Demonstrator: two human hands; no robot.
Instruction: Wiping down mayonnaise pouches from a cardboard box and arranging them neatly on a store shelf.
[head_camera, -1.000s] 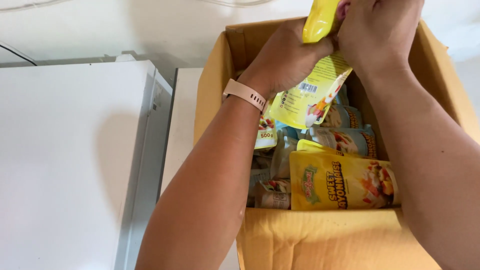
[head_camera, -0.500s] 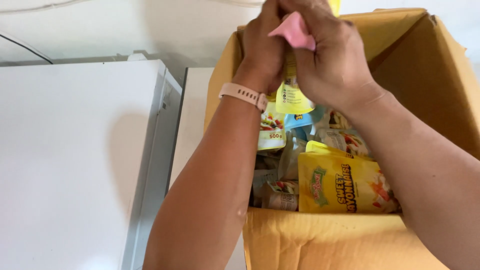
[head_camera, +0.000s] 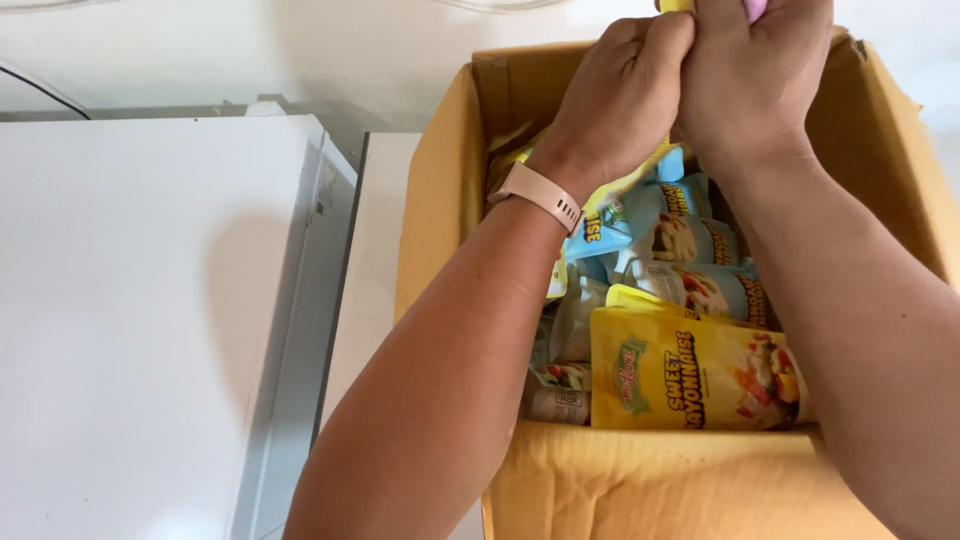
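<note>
both hands are raised together over the far rim of an open cardboard box (head_camera: 440, 200), at about 12 o'clock in the view. the left hand (head_camera: 615, 95) is curled into a loose fist, its fingers folded shut against the right hand (head_camera: 750, 80), which is also closed. between them they pinch something small that runs off the top edge: a sliver of yellow packet (head_camera: 675, 5) shows just above the left knuckles and a bit of pink (head_camera: 757, 8) above the right. what the item is cannot be told, and its long axis is cut off by the frame; it seems to stand upward from the fingers toward 12 o'clock. both hands touch it, neither clearly nearer.

the left wrist carries a pale pink watch band (head_camera: 540, 195). below the hands, at 6 o'clock from them, the box is packed with sauce pouches: a yellow mayonnaise pouch (head_camera: 690, 370) lies flat nearest the near wall, with light blue pouches (head_camera: 650, 225) stacked behind it toward the hands. the box sits on a white tabletop (head_camera: 375, 260), and a white appliance top (head_camera: 130, 300) lies at 9 o'clock, just beside it.
</note>
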